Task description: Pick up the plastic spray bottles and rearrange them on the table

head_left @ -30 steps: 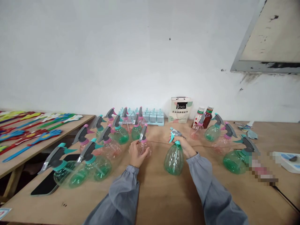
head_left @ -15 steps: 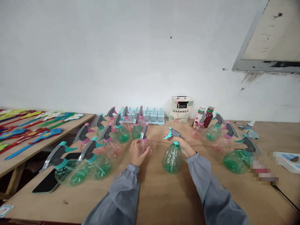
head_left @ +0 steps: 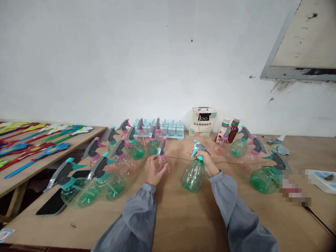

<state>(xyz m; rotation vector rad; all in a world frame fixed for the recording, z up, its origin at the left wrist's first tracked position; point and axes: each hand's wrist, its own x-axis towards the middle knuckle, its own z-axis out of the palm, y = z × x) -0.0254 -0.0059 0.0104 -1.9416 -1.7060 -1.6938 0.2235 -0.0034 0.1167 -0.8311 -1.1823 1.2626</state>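
Note:
My right hand point(head_left: 206, 161) is wrapped around the neck and trigger head of a green spray bottle point(head_left: 193, 177), which tilts slightly on or just over the table; I cannot tell which. Its turquoise nozzle points left. My left hand point(head_left: 154, 170) curves around the side of a pink spray bottle point(head_left: 165, 164) with a grey and pink head, standing on the table. On the left stand several more green and pink bottles, among them a green spray bottle point(head_left: 111, 187) nearest that hand. To the right is another green spray bottle point(head_left: 264, 180), lower than its neighbours.
A light-blue popsicle mould point(head_left: 172, 131) and a paper bag point(head_left: 202, 122) stand along the wall. Two drink bottles point(head_left: 232, 130) are beside the bag. A black phone point(head_left: 51, 204) lies front left. Colourful hand-shaped clappers point(head_left: 49, 152) cover the left table. A white tray point(head_left: 321, 180) sits far right.
The green spray bottle in my right hand has tipped, its head shifting up and to the right. My left hand stays on the pink bottle.

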